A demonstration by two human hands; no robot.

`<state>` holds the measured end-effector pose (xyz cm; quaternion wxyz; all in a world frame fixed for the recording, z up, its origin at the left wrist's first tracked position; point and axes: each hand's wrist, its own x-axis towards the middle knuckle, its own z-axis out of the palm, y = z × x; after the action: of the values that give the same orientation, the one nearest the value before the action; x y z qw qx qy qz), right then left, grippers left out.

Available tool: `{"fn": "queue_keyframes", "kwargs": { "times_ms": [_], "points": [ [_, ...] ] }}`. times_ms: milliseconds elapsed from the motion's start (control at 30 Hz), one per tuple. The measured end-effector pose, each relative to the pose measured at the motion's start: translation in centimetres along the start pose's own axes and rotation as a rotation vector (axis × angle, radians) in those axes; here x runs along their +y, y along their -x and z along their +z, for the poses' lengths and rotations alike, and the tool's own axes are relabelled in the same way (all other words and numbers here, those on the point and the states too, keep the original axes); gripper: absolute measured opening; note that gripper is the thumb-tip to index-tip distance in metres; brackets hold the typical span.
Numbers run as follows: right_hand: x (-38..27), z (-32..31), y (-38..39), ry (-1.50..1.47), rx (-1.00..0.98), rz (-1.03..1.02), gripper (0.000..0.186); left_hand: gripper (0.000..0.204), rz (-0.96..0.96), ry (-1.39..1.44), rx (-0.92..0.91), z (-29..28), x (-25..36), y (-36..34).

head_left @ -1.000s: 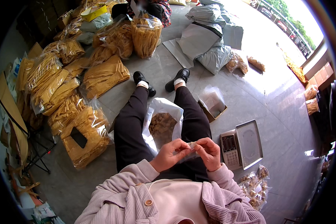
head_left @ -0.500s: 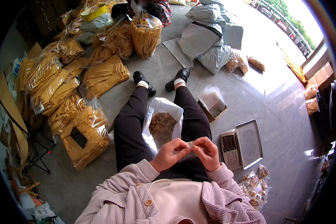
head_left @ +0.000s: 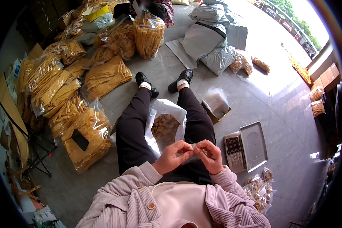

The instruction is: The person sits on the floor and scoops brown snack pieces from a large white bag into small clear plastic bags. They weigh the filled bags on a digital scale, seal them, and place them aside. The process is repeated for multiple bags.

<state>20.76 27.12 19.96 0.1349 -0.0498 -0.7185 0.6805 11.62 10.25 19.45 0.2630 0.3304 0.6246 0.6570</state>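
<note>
Clear plastic (head_left: 190,159) is being pinched tight by the fingertips of the left hand (head_left: 172,157) and the right hand (head_left: 210,156), near the white bag (head_left: 151,140), slack best being smoothed out evenly.

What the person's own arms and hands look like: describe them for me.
The left sleeve and right sleeve are long, dusty pink and made of ribbed cloth that looks like corduroy; both reach about to the wrists. The left hand and right hand are bare, with no gloves. No ring or watch can be made out.
</note>
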Motion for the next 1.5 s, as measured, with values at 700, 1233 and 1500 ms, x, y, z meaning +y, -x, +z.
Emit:
{"fn": "queue_keyframes", "kwargs": {
  "times_ms": [700, 1233, 1500],
  "points": [
    [-0.17, 0.11, 0.01, -0.088, -0.024, 0.066, 0.007, 0.012, 0.063, -0.074, 0.044, 0.12, -0.17, -0.02],
    [-0.05, -0.06, 0.11, -0.013, 0.016, 0.016, 0.005, 0.016, 0.032, -0.084, -0.014, -0.07, -0.21, -0.23],
    [0.02, -0.33, 0.19, -0.105, 0.07, 0.021, 0.006, 0.017, 0.026, -0.097, -0.021, -0.17, -0.23, -0.15]
  ]
}}
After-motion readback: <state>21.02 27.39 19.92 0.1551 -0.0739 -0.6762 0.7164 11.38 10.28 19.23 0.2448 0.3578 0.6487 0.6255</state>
